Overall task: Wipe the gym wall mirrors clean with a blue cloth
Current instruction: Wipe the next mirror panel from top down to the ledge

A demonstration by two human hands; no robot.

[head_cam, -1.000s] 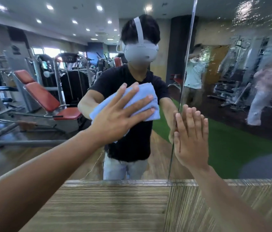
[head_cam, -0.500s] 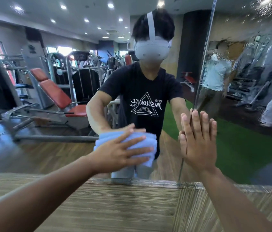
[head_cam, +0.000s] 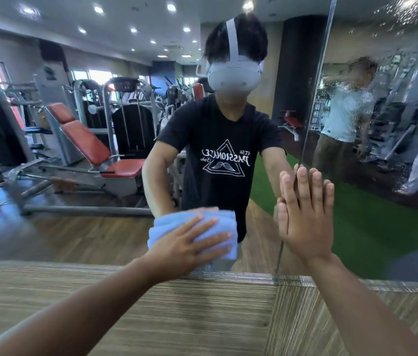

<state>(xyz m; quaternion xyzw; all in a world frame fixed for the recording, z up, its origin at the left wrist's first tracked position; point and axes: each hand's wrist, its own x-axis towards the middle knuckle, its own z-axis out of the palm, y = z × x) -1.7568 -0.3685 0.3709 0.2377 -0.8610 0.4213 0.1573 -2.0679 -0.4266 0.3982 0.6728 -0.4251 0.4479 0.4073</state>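
Streaks are the risk: the blue cloth (head_cam: 170, 223) sits bunched low on the mirror (head_cam: 87, 235), just above its bottom edge, so uneven pressure on the wad could skip glass or let it slip, and the right hand (head_cam: 305, 222), spread flat over the seam (head_cam: 312, 98), may leave prints. The left hand (head_cam: 190, 244) has its grip wide open, fingers straight across the cloth, pressing it to the glass rather than curling round it.

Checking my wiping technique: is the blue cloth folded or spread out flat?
Folded: the blue cloth shows stacked layers along its left edge, under the left hand pressing it.
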